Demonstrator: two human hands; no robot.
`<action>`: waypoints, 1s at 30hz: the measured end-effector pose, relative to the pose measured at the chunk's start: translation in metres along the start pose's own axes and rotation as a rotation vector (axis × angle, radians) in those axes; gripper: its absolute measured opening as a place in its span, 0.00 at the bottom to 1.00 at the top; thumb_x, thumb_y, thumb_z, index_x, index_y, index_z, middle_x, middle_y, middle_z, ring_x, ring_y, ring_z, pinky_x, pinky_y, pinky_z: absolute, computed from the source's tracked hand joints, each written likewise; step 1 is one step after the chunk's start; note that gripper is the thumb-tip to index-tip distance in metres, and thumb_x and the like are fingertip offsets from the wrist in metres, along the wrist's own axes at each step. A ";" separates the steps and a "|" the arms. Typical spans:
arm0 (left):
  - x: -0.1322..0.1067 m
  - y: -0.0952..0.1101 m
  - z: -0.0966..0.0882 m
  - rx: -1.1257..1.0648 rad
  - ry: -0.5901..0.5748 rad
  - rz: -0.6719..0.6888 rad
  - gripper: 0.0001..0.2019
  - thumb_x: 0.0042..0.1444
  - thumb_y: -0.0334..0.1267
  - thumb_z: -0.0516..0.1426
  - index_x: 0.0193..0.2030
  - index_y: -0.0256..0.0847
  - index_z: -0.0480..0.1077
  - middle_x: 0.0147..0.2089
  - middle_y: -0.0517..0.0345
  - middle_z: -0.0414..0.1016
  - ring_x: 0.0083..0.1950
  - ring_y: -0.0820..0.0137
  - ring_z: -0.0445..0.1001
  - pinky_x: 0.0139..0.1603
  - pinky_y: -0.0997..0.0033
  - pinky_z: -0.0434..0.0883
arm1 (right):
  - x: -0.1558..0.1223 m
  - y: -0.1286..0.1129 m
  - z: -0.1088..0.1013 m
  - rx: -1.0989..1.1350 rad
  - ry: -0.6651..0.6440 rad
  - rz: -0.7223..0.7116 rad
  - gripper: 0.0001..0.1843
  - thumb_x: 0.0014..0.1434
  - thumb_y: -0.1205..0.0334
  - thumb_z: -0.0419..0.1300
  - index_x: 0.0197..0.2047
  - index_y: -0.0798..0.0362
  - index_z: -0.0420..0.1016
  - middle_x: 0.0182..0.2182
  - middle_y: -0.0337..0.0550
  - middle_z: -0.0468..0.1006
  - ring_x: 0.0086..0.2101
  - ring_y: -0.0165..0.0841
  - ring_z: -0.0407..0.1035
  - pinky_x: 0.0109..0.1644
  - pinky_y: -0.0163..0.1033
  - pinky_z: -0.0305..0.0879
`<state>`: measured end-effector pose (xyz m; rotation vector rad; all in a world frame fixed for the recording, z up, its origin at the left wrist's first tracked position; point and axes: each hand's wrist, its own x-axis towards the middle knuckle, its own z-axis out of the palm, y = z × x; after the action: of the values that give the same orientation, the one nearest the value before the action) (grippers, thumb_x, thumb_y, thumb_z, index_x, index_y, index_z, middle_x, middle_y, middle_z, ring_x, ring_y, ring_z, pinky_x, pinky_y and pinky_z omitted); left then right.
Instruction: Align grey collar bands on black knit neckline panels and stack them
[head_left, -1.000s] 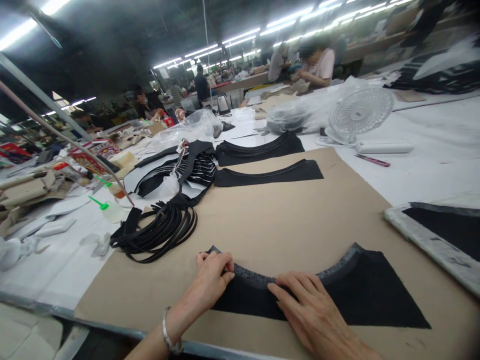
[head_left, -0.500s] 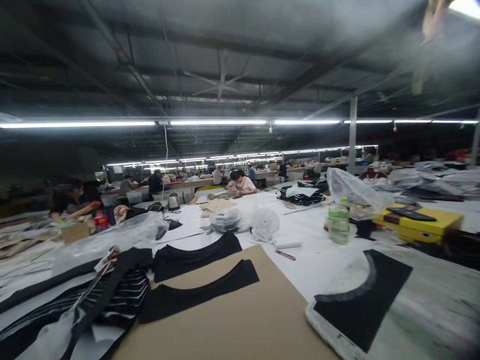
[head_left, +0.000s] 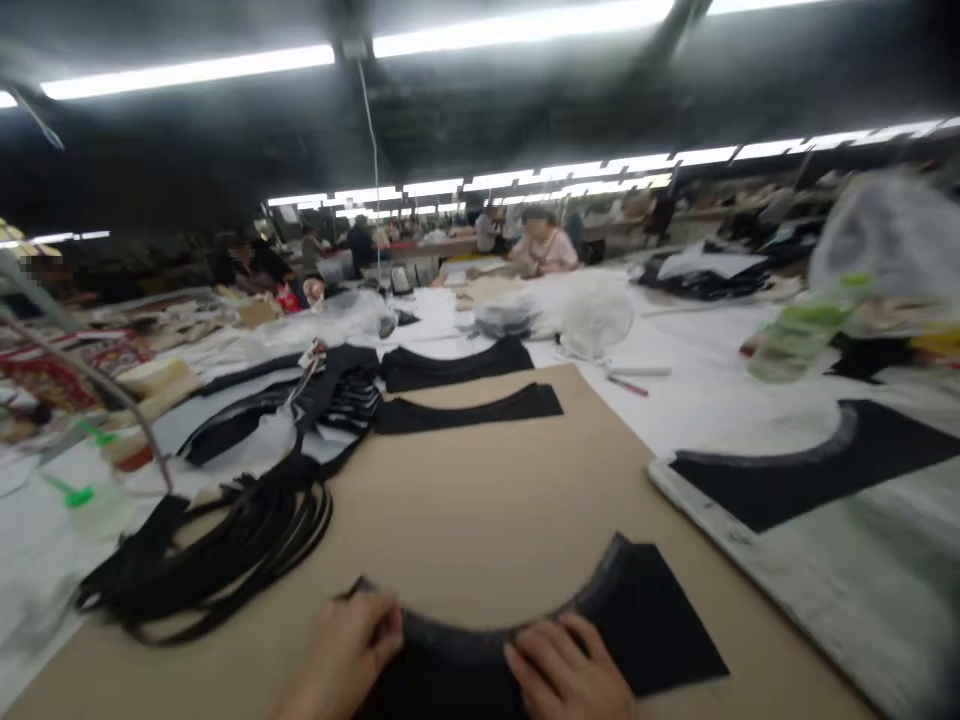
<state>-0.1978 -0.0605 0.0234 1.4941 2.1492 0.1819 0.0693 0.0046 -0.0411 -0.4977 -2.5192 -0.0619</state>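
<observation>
A black fabric piece with a curved grey edge (head_left: 637,630) lies on brown paper (head_left: 480,500) at the near edge of the table. My left hand (head_left: 345,655) rests on its left end, fingers curled at the edge. My right hand (head_left: 570,670) lies flat on the fabric just below the curved edge, fingers stretched out. The picture is blurred by motion, so I cannot make out whether the left fingers pinch the edge.
A bundle of black strips (head_left: 225,545) lies to the left. Two curved black pieces (head_left: 465,408) sit farther back. Right: a board with another black piece (head_left: 810,470), a green-capped bottle (head_left: 787,345). A small white fan (head_left: 596,320) stands behind. People work at far tables.
The view swung up to the hall and has dropped back down to the table. Both hands are on the black fabric piece much as one second ago.
</observation>
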 end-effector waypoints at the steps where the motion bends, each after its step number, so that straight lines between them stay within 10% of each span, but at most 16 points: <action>1: -0.009 -0.004 0.004 -0.018 0.002 0.042 0.05 0.50 0.33 0.53 0.28 0.43 0.69 0.30 0.60 0.74 0.37 0.67 0.73 0.39 0.69 0.61 | -0.007 -0.006 0.002 0.031 -0.004 0.036 0.17 0.60 0.68 0.57 0.52 0.47 0.73 0.44 0.43 0.77 0.47 0.37 0.69 0.53 0.48 0.62; 30: -0.020 0.013 -0.028 -0.102 -0.274 0.107 0.03 0.51 0.36 0.53 0.28 0.42 0.65 0.30 0.64 0.67 0.38 0.69 0.65 0.40 0.71 0.58 | -0.019 -0.009 0.000 0.108 -0.083 0.074 0.22 0.59 0.73 0.51 0.56 0.54 0.69 0.47 0.44 0.76 0.48 0.37 0.65 0.57 0.47 0.51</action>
<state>-0.1949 -0.0687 0.0590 1.4827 1.8196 0.1145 0.0809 -0.0099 -0.0507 -0.5590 -2.5655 0.1250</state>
